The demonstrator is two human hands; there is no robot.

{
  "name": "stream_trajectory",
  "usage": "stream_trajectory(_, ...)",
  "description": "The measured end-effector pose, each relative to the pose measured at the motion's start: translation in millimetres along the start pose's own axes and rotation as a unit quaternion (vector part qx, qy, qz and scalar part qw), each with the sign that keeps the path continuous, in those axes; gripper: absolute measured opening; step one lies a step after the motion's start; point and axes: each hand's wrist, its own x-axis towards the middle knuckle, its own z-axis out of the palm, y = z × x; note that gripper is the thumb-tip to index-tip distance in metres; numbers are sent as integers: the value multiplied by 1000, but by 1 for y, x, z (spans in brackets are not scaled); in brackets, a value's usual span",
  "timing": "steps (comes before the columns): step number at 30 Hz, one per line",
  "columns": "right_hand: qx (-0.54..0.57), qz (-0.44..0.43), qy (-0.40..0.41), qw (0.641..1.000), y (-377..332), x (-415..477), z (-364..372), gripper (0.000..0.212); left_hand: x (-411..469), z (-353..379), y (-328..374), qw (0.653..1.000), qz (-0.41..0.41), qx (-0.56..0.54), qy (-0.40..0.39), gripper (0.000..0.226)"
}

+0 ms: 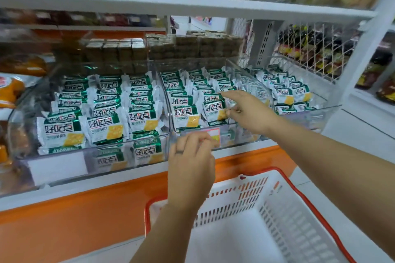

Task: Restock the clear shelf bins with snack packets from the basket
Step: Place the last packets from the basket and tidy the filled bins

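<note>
Landmark: middle bin (239,136), the centre one of three clear bins on the white-and-orange shelf (85,209).

Right hand (248,111): reaches over the middle bin's front wall into its right side. Thumb and curled fingers pinch the right edge of the front packet (213,109). Index finger is straight and points left over the row behind it. That packet stands upright, face forward, in the bin's second column.

Left hand (192,164): just in front of the middle bin, at its front-left corner. Fingers are curled with the tips at the price label (213,134) on the front wall. Can't tell whether it grips the label, the bin lip or nothing. There is a ring on one finger.

Snack packets (102,128): green and white with a yellow cracker print. They stand in rows in the left bin (21,126), just left of the middle bin and touching it. The same kind fills the middle bin itself. More packets (284,94) sit in the right bin (329,111), which is angled away to the right.

Basket (277,220): white with a red rim, below and in front of the middle bin, under both forearms. No packets show in the part of it in view.

Behind the middle bin are stacked brown packs (192,47). Up and to its right is a wire mesh panel (310,49). Above it is another shelf (192,4) with blurred bagged goods. The left bin has a white label (57,166) on its front wall.
</note>
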Motion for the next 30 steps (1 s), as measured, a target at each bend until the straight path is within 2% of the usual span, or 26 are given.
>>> stream_trajectory(3, 1, -74, 159, 984, 6, -40, 13, 32, -28, 10, -4, 996, 11, 8, -89, 27)
stream_trajectory(4, 26, -98, 191, 976, 8, -55, 23, 26, -39, 14, -6, 992, -5, 10, -122, 30)
stream_trajectory(6, 48, -116, 200, 972, 20, -88, 52, 18, -66, 22, -8, 978, -76, -2, -194, 33)
stream_trajectory(8, 54, -80, 138, 986, 42, -119, 89, 13, -100, 29, -7, 943, -202, -36, -262, 32)
stream_trajectory(9, 59, -46, 81, 994, 55, -133, 107, 12, -120, 31, -8, 923, -258, -39, -282, 31)
stream_trajectory(11, 54, 38, -64, 996, 84, -158, 146, 15, -163, 35, -11, 899, -312, -35, -305, 29)
stream_trajectory(14, 52, 140, -270, 951, 118, -188, 196, 27, -216, 41, -18, 867, -327, -50, -373, 29)
stream_trajectory(16, 22, 168, -369, 914, 129, -202, 226, 36, -239, 49, -24, 812, -332, -49, -478, 33)
stream_trajectory(19, -4, 175, -450, 876, 129, -213, 261, 43, -259, 66, -27, 712, -315, -39, -627, 42)
stream_trajectory(21, -7, 173, -470, 866, 125, -216, 283, 50, -269, 77, -24, 675, -264, 8, -689, 46)
stream_trajectory(23, -17, 167, -494, 853, 118, -217, 303, 57, -281, 83, -20, 664, -215, 49, -714, 46)
stream_trajectory(26, -35, 153, -535, 830, 110, -219, 327, 64, -297, 88, -17, 661, -201, 67, -720, 46)
stream_trajectory(30, -19, 186, -571, 799, 111, -228, 337, 54, -305, 88, -16, 666, -155, 105, -722, 45)
